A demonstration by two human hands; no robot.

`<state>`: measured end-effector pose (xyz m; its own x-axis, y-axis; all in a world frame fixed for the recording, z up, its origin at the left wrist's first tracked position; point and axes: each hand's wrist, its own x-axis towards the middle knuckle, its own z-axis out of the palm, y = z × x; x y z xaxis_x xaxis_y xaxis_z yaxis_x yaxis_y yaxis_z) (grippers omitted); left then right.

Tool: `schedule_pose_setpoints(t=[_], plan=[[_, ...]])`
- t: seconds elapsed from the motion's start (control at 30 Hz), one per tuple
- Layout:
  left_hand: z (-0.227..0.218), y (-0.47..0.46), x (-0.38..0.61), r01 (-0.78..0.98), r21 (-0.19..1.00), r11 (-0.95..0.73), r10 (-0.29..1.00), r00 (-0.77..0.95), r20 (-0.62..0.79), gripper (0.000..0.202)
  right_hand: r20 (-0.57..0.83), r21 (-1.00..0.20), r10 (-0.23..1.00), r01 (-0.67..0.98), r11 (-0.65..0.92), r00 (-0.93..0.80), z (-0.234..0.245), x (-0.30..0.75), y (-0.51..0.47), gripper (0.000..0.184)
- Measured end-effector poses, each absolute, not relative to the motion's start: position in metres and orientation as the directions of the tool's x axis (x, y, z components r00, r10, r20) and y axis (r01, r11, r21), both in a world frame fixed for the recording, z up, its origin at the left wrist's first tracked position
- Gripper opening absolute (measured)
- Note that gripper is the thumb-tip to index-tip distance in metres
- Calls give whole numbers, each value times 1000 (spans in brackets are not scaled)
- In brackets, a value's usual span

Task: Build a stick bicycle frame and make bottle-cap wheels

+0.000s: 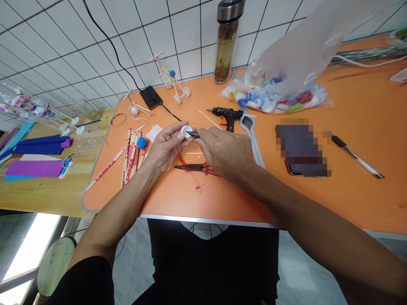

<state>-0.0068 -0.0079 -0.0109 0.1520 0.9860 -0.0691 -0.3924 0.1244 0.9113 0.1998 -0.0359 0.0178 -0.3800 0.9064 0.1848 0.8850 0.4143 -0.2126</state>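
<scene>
My left hand (167, 144) pinches a small white bottle cap (186, 131) between thumb and fingers, above the orange table. My right hand (225, 150) is closed around a dark pointed tool (193, 134), whose tip meets the cap; its handle is hidden in my fist, so its kind is unclear. Under my right hand lie long-nose pliers (193, 167) with red handles. A clear red-tipped strip (187, 169) crosses their jaws. Left of my left hand are a blue ball (141, 143) and several chopsticks in red-and-white wrappers (130, 159).
Behind my hands lie a black glue gun (227, 115) and a bag of bottle caps (280, 95). A tea bottle (226, 42) stands by the wall, near small stick-built cars (173, 82). A phone (302, 148) and a pen (358, 156) are on the right.
</scene>
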Motion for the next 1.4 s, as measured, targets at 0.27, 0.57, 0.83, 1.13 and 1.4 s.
schedule_pose_setpoints(t=[0.27,0.57,0.83,1.13,1.4], plan=[[-17,-8,-7,-365,927,88,991,122,-46,35,192,-206,899,879,429,-394,20,201,-37,43],[-19,-8,-4,-394,917,64,992,126,-15,42,231,-121,873,878,463,-429,17,202,-38,46],[-24,-4,-4,-384,923,26,993,119,22,45,235,-67,870,885,460,-434,13,200,-37,44],[-28,-3,-4,-357,934,-16,994,94,53,44,188,-101,894,898,429,-406,15,197,-36,43],[-27,-2,-5,-327,944,-37,996,65,61,49,204,-117,898,901,417,-389,10,194,-34,46]])
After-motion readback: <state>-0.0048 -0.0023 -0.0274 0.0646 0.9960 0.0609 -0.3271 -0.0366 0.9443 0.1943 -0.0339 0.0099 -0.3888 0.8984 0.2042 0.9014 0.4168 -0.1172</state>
